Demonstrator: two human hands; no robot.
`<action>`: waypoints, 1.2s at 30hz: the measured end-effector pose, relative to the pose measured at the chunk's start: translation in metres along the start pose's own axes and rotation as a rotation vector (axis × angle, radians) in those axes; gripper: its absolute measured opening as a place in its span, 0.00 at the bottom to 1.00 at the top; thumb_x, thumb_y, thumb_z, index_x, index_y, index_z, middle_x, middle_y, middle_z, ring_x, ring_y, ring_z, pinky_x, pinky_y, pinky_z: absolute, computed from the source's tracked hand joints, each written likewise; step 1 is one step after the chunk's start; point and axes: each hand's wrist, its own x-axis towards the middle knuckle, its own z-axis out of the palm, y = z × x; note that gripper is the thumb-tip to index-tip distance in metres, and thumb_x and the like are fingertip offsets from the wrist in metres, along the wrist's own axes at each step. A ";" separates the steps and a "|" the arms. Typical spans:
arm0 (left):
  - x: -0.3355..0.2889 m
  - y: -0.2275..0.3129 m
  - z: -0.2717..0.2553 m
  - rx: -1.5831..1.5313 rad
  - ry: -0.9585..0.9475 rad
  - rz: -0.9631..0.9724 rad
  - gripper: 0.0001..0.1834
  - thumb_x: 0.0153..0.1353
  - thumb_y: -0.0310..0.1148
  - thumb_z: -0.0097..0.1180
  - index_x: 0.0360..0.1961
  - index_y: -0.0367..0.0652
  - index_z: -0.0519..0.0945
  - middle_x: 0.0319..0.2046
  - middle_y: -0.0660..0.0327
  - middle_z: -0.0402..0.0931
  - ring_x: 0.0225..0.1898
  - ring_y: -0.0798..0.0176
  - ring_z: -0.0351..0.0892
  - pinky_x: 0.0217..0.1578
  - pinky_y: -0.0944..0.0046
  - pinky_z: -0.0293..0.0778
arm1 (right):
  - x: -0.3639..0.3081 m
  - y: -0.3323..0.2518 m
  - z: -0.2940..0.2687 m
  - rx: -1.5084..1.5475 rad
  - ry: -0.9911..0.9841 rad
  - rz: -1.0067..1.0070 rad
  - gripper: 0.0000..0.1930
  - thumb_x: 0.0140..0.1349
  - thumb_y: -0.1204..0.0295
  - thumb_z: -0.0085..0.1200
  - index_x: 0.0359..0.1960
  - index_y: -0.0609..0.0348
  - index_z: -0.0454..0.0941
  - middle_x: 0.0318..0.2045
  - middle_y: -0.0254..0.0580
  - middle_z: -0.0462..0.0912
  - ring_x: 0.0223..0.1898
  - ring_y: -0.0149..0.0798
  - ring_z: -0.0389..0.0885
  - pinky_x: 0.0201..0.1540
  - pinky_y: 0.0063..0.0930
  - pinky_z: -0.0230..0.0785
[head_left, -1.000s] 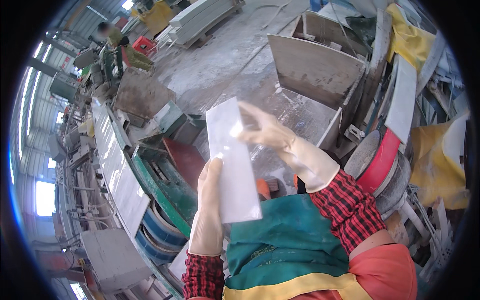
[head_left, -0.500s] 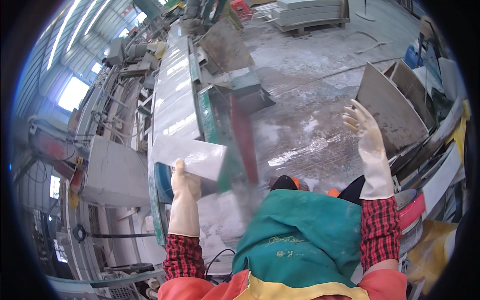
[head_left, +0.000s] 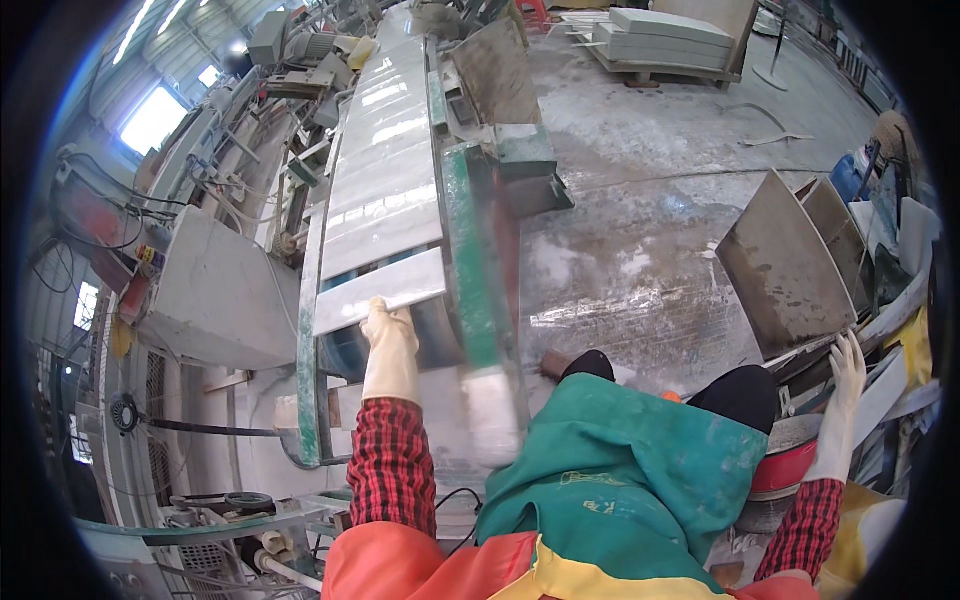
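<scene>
My left hand [head_left: 390,345], in a cream rubber glove, grips the near edge of a white stone strip [head_left: 385,288], thumb on top. The strip lies across the near end of a conveyor [head_left: 310,365], over its blue belt. A narrow gap parts it from a row of white strips [head_left: 385,200] lying side by side up the conveyor. My right hand [head_left: 843,400], gloved alike, is far to the right beside leaning slab offcuts. Its fingers are stretched out with nothing in them; whether they touch an offcut I cannot tell.
A green conveyor guard rail [head_left: 470,260] runs right of the belt. Brown-stained boards [head_left: 790,265] lean at the right, above a red-rimmed tub [head_left: 785,470]. Stacked white slabs [head_left: 670,45] sit on a pallet at the back. A black cable [head_left: 455,510] hangs near my left forearm.
The strip in my left hand has gone from tilted to lying squarely across the belt end. My right hand has moved from above the floor rightward and down, next to the offcuts. The view has shifted.
</scene>
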 end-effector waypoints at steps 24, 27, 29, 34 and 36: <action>0.015 0.037 0.018 0.664 -0.079 -0.045 0.20 0.71 0.40 0.53 0.55 0.36 0.74 0.41 0.45 0.83 0.39 0.53 0.86 0.30 0.63 0.84 | -0.086 0.042 -0.115 -1.839 0.222 -0.061 0.35 0.68 0.44 0.49 0.70 0.52 0.67 0.67 0.53 0.70 0.68 0.53 0.67 0.69 0.42 0.58; 0.034 0.045 0.012 0.903 -0.045 -0.029 0.21 0.73 0.46 0.50 0.55 0.40 0.75 0.38 0.48 0.85 0.28 0.59 0.84 0.21 0.67 0.79 | -0.075 0.035 -0.098 -1.723 0.356 0.343 0.43 0.59 0.38 0.56 0.73 0.43 0.61 0.68 0.50 0.69 0.69 0.52 0.66 0.70 0.47 0.57; 0.037 0.051 0.008 0.965 -0.001 -0.006 0.22 0.74 0.47 0.49 0.54 0.40 0.76 0.39 0.50 0.86 0.25 0.62 0.82 0.19 0.68 0.77 | -0.076 0.000 -0.042 -1.503 0.472 0.567 0.49 0.52 0.36 0.62 0.74 0.40 0.60 0.69 0.49 0.68 0.70 0.51 0.65 0.70 0.49 0.56; 0.032 0.053 -0.003 1.217 -0.043 0.101 0.29 0.73 0.56 0.44 0.51 0.39 0.78 0.35 0.53 0.85 0.22 0.68 0.77 0.18 0.69 0.70 | -0.076 -0.018 -0.023 -1.345 0.531 0.580 0.52 0.42 0.50 0.70 0.72 0.51 0.62 0.68 0.53 0.69 0.69 0.51 0.67 0.68 0.46 0.60; 0.021 0.050 0.010 1.306 -0.092 0.052 0.29 0.73 0.58 0.45 0.50 0.39 0.78 0.31 0.58 0.83 0.21 0.69 0.75 0.17 0.71 0.69 | -0.074 0.003 -0.057 -1.259 0.547 0.534 0.52 0.40 0.56 0.70 0.71 0.55 0.63 0.66 0.56 0.71 0.66 0.51 0.71 0.67 0.44 0.63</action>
